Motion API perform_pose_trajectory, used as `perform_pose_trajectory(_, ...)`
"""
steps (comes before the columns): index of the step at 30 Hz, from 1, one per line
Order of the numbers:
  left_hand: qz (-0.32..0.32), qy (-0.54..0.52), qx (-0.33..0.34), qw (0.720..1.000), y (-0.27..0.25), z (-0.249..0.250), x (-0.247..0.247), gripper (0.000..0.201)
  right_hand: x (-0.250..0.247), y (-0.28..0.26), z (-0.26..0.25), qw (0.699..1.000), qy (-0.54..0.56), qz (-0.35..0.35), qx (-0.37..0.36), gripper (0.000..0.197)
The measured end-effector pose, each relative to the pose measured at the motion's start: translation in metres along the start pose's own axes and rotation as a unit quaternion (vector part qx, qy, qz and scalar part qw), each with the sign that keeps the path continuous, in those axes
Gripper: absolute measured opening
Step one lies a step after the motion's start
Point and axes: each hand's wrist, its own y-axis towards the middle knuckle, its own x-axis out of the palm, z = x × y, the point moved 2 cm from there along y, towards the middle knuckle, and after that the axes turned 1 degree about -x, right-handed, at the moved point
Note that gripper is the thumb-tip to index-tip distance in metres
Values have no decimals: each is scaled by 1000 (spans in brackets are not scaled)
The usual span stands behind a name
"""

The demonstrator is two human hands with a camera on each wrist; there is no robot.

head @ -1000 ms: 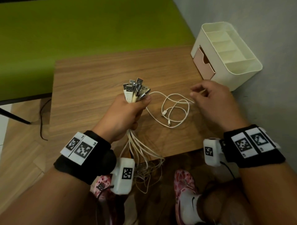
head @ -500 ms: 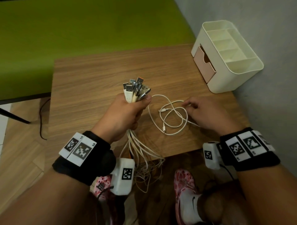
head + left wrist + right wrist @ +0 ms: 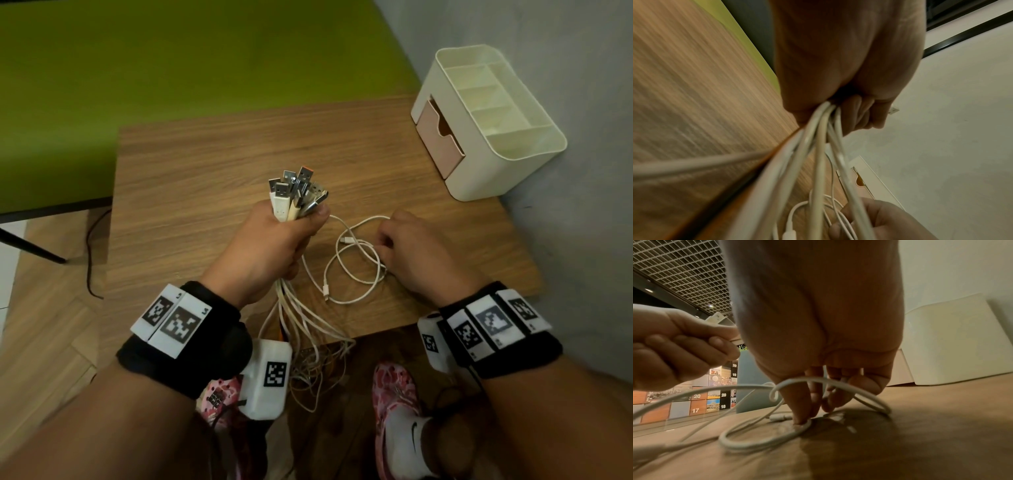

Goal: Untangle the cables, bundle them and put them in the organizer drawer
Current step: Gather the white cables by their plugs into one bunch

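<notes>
Wood-grain tabletop (image 3: pixel 212 178) in a grey-walled corner, two hands sorting white charging cables.

Beyond both hands, a green surface lies past the tabletop's far edge, and a cream organizer (image 3: pixel 486 161) with a pink drawer (image 3: pixel 436 144) sits beyond the right hand against the wall. The left hand (image 3: pixel 270 246) is raised in a fist around a bunch of cables (image 3: pixel 296 195), plug ends standing up together, probably to keep sorted ends aligned; their tails hang below the fist, past the near edge, in a loose tangle. The right hand (image 3: pixel 418 253) is lowered, fingertips (image 3: pixel 803 417) curled down onto a loose looped cable (image 3: pixel 356 270) lying between the hands; whether they pinch it or only press it, I cannot tell. This cable likely joins the bunch next. The drawer looks slightly open.
</notes>
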Motion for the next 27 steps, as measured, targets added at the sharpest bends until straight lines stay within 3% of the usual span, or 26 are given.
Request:
perform_pose_trajectory(6,-1,-7,2,1000,0,0,-1,34,-9,-2,-7,999,-12,15,48,15)
perform_pose_trajectory(9,2,-14,2,1000,-1,0,-1,37,-21,-6,-9,996,17,55,73,18)
perform_pose_trajectory(15,9,-24,-6,1000,-2,1,0,30,-38,-18,-22,971,185,147,40,9)
perform_pose_trajectory(20,2,-73,-1,997,1,-3,4,36,-37,-28,-49,907,386,169,-14,9)
perform_pose_trajectory(23,-1,-97,8,995,1,-2,8,32,-32,-30,-61,884,435,167,-44,15)
perform_pose_trajectory(27,-19,-132,29,991,-3,2,13,31,-26,-28,-64,883,439,151,-65,18)
